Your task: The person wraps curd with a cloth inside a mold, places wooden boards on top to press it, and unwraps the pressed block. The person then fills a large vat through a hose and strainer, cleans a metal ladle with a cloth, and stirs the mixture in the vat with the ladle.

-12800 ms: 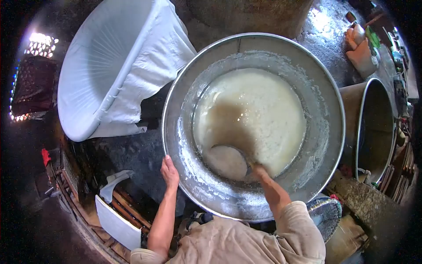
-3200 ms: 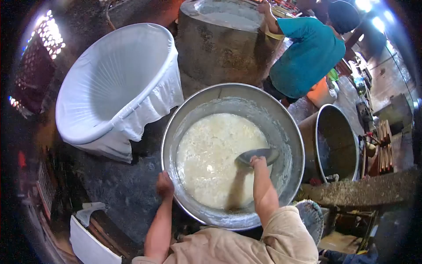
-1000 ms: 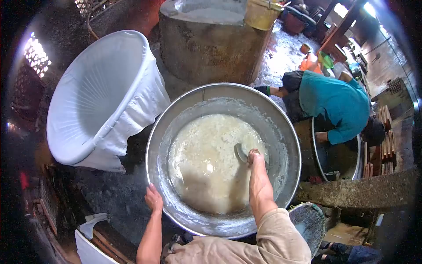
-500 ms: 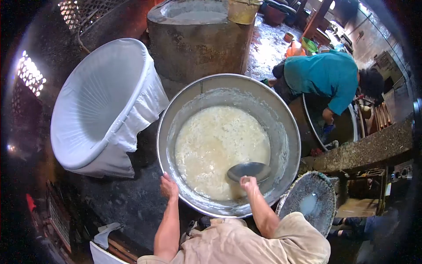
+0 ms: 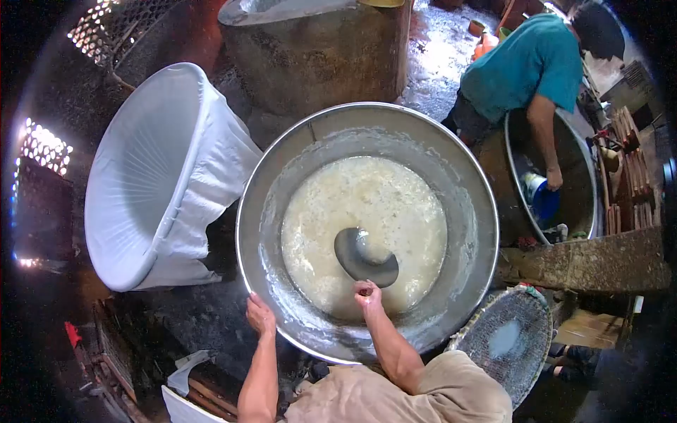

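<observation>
A large metal vat [image 5: 471, 211] holds a pale, curdy liquid [image 5: 324, 204]. My right hand [image 5: 368, 293] is closed round the handle end of a dark round ladle [image 5: 351, 254]. The bowl of the ladle is tilted and partly under the liquid, which covers part of it. At the lower left, my left hand [image 5: 261, 314] rests with its fingers on the vat's outer rim, gripping the edge.
A white cloth-lined tub [image 5: 141, 169] stands left of the vat. A co-worker in a teal shirt [image 5: 525, 67] reaches with a blue container [image 5: 544, 201] into another metal vat [image 5: 591, 183]. A woven basket [image 5: 504, 338] lies lower right; a concrete stove [image 5: 317, 60] stands behind.
The ladle has moved left across the vat and dipped into the liquid. My left hand stays at the rim. The co-worker now has the blue container inside the other vat.
</observation>
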The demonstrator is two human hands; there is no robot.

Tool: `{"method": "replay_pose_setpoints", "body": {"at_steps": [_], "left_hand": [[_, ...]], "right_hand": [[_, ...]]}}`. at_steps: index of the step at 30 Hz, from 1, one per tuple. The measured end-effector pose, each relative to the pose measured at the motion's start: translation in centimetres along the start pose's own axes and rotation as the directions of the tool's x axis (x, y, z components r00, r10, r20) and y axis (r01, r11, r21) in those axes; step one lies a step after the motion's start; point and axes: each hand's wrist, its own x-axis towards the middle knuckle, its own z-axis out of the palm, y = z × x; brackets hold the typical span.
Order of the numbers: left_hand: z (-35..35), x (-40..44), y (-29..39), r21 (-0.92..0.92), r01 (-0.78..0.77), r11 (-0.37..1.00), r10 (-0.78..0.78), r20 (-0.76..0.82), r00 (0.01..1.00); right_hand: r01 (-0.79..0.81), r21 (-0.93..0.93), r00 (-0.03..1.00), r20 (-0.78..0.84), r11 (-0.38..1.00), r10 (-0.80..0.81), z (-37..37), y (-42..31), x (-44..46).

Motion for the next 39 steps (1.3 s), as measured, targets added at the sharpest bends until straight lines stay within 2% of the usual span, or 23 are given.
{"method": "replay_pose_setpoints", "body": {"at_steps": [1,5,8,11,13,14,17,21,22,24,25,27,28,29,30,31,32,33,34,35,37,38,39], "left_hand": [[-0.4,-0.1,0.3,0.016,0.003,1.0,-0.003,0.003,1.0],[0.6,0.0,-0.3,-0.022,0.044,0.999,-0.043,0.008,0.999],[-0.6,-0.1,1.3,-0.09,-0.017,0.996,0.015,-0.02,1.0],[-0.6,0.0,1.5,-0.136,0.054,0.989,-0.052,0.015,0.999],[-0.7,0.0,1.8,-0.129,0.073,0.989,-0.071,0.019,0.997],[-0.8,0.0,1.9,-0.106,0.064,0.992,-0.062,0.025,0.998],[-1.2,0.0,2.7,-0.086,0.074,0.994,-0.072,0.03,0.997],[-0.5,0.0,1.6,-0.065,0.075,0.995,-0.074,0.006,0.997],[-0.3,-0.1,1.2,-0.07,0.081,0.994,-0.081,0.003,0.997],[0.1,-0.2,0.5,-0.018,0.082,0.996,-0.083,-0.047,0.995],[-0.3,-0.2,0.7,-0.029,0.084,0.996,-0.085,-0.05,0.995],[-0.8,0.1,1.1,-0.11,0.172,0.979,-0.16,0.115,0.98],[-0.9,0.1,1.2,-0.127,0.171,0.977,-0.157,0.112,0.981],[-0.8,0.1,1.1,-0.124,0.16,0.979,-0.148,0.096,0.984],[-0.6,0.0,0.9,-0.122,0.149,0.981,-0.139,0.081,0.987],[-0.6,0.0,0.8,-0.141,0.147,0.979,-0.137,0.079,0.987],[-0.5,0.0,0.7,-0.149,0.122,0.981,-0.112,0.07,0.991],[-0.5,0.0,0.7,-0.157,0.096,0.983,-0.087,0.06,0.994],[-0.6,0.0,0.7,-0.175,0.093,0.98,-0.084,0.057,0.995],[-0.7,0.1,0.8,-0.17,0.088,0.982,-0.079,0.06,0.995],[-0.7,0.1,0.7,-0.183,0.082,0.98,-0.072,0.059,0.996],[-0.6,0.1,0.6,-0.164,0.064,0.984,-0.056,0.049,0.997],[-0.6,0.1,0.5,-0.144,0.046,0.988,-0.041,0.037,0.998]], "right_hand": [[-0.088,0.107,0.994,0.071,0.99,0.081,0.1,-0.1,0.7],[-0.137,0.231,0.984,0.143,0.963,0.105,1.9,-0.2,2.6],[-0.102,0.283,0.985,0.166,0.954,0.056,2.6,-1.1,4.9],[-0.011,0.225,0.984,0.174,0.974,-0.029,4.1,-1.6,6.3],[-0.011,0.225,0.936,0.345,0.974,-0.069,3.9,-2.7,8.1],[0.063,0.283,0.937,0.313,0.957,-0.154,3.9,-3.2,9.2],[0.067,0.265,0.924,0.347,0.962,-0.16,4.0,-5.7,11.2],[-0.18,0.212,0.793,0.61,0.96,0.014,5.5,-7.7,11.7],[-0.182,0.204,0.792,0.61,0.962,0.021,5.9,-8.1,11.5],[-0.021,0.091,0.774,0.632,0.996,-0.042,7.9,-8.0,9.9],[-0.02,0.083,0.769,0.638,0.996,-0.037,7.9,-8.8,10.0],[-0.008,0.154,0.802,0.591,0.988,-0.086,8.2,-10.1,10.2],[-0.002,0.173,0.81,0.578,0.985,-0.1,8.4,-10.6,10.3],[0.28,0.026,0.823,0.508,0.96,-0.254,8.4,-11.1,10.2],[0.528,-0.137,0.783,0.462,0.838,-0.417,8.3,-11.8,10.1],[0.534,-0.138,0.774,0.478,0.834,-0.415,8.1,-13.1,10.9],[0.224,0.106,0.772,0.588,0.969,-0.243,7.7,-14.9,12.1],[-0.154,0.279,0.691,0.716,0.948,-0.098,8.0,-16.4,12.1],[-0.007,0.273,0.884,0.452,0.962,-0.122,9.6,-17.3,11.0],[-0.009,0.263,0.876,0.467,0.965,-0.12,11.0,-17.4,10.4],[0.257,0.47,0.911,0.174,0.844,-0.374,13.8,-17.0,9.1],[0.282,0.541,0.932,0.042,0.793,-0.36,15.1,-16.3,7.8],[0.275,0.537,0.93,0.06,0.797,-0.362,15.6,-16.5,7.7]]}}
